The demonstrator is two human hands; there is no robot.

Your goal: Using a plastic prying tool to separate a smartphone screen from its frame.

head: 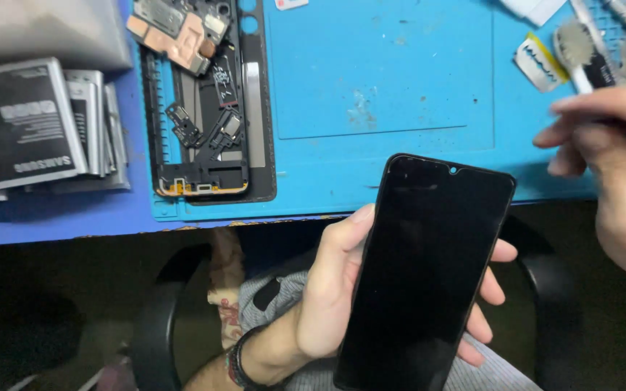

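My left hand (335, 289) grips a black smartphone (425, 271) by its edges, dark screen facing up, just in front of the table's edge. My thumb lies along the phone's left side and my fingertips show on its right. My right hand (614, 156) hovers at the right over the blue work mat (378, 80), blurred, fingers pinched together; whether it holds anything is unclear. It is apart from the phone.
A disassembled phone frame (208, 116) with loose boards lies at the mat's left. A stack of grey phone batteries (38, 123) sits at the far left. A razor blade (537, 61) and a brush (581, 54) lie at the upper right. A chair armrest (161, 318) is below.
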